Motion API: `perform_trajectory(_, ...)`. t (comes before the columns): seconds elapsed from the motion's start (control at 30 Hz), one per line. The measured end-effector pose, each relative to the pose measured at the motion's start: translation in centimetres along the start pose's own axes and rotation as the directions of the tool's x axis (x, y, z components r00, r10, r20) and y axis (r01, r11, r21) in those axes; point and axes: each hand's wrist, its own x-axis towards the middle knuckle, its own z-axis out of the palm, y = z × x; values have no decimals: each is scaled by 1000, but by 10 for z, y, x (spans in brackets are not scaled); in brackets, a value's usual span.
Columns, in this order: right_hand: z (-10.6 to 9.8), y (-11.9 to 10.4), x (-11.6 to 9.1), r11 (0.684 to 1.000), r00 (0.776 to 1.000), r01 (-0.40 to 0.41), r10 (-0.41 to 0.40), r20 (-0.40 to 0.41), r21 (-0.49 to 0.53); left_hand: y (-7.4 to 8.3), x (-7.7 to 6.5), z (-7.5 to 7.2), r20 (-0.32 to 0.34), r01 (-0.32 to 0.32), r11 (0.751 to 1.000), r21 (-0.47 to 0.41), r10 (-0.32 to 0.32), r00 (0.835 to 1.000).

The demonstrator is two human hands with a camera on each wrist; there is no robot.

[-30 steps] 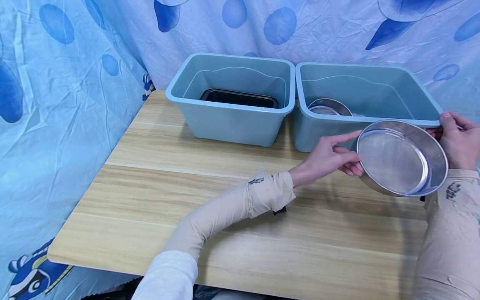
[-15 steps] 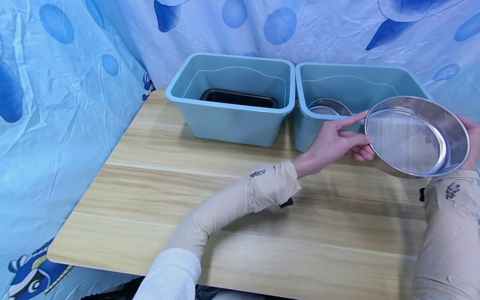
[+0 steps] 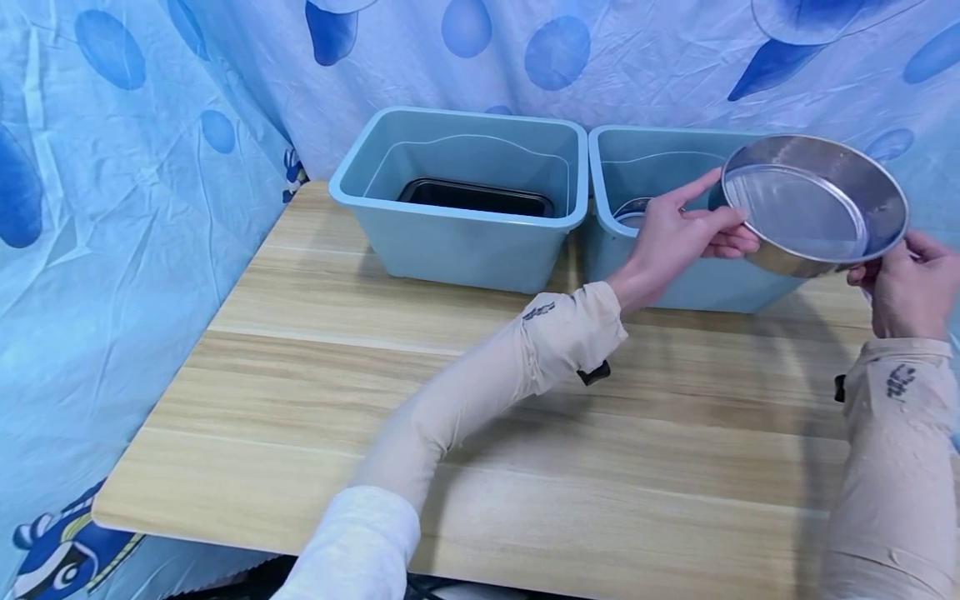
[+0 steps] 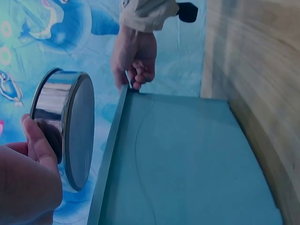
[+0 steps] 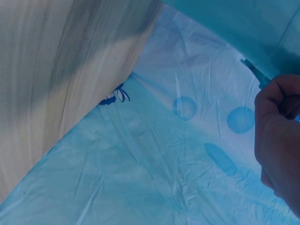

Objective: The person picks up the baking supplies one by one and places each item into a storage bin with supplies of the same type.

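Note:
A round metal sieve [image 3: 798, 212] with a fine mesh bottom is tilted above the right light-blue bin [image 3: 712, 287]. My left hand [image 3: 667, 242] pinches its side wall, thumb in front; the left wrist view shows the fingers on the shiny wall of the sieve [image 4: 79, 131]. At the bin's right end, my right hand [image 3: 915, 283] grips the rim, and the left wrist view shows that hand [image 4: 136, 58] at the rim corner. Another metal sieve [image 3: 632, 215] lies inside the right bin, mostly hidden behind my left hand.
A second light-blue bin [image 3: 465, 250] stands close beside the first on the left, with a black rectangular pan [image 3: 480, 198] inside. Both are on a wood-grain table [image 3: 360, 392]. A blue patterned curtain [image 3: 405, 50] hangs behind and to the left.
My left hand has raised the sieve from in front of the right bin, first up and right, then over the bin's rim. My right hand stays at the bin's right end.

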Motion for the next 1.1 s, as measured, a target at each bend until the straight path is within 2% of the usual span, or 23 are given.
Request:
perform_trajectory(0.13, -2, 0, -4, 999, 1000, 2, -2, 2, -45, 3, 11, 2, -62, -6, 1000, 16, 7, 998)
perform_trajectory(0.33, 2, 1, -6, 997, 1000, 2, -3, -8, -80, 10, 26, 2, -121, -18, 998, 66, 26, 992)
perform_trajectory(0.4, 3, 2, -6, 994, 1000, 9, -10, -6, -110, 12, 29, 1, -125, 6, 997, 81, 4, 992)
perform_trajectory(0.53, 5, 6, -6, 991, 999, 34, -34, 3, -127, 15, 34, -2, -133, 101, 986, 131, -83, 988)
perform_trajectory(0.6, 6, 8, -6, 991, 999, 47, -45, 13, -128, 15, 35, -7, -121, 141, 978, 151, -124, 985)
perform_trajectory(0.7, 6, 10, -6, 989, 998, 57, -53, 27, -136, 16, 32, -17, -79, 148, 976, 160, -137, 987)
perform_trajectory(0.9, 6, 10, -6, 988, 998, 50, -46, 31, -149, 22, 16, -40, 30, 71, 991, 110, -75, 997)
perform_trajectory(1.1, 13, 10, -4, 988, 999, 49, -47, 19, -149, 26, -2, -61, 86, 5, 992, 123, -16, 996)
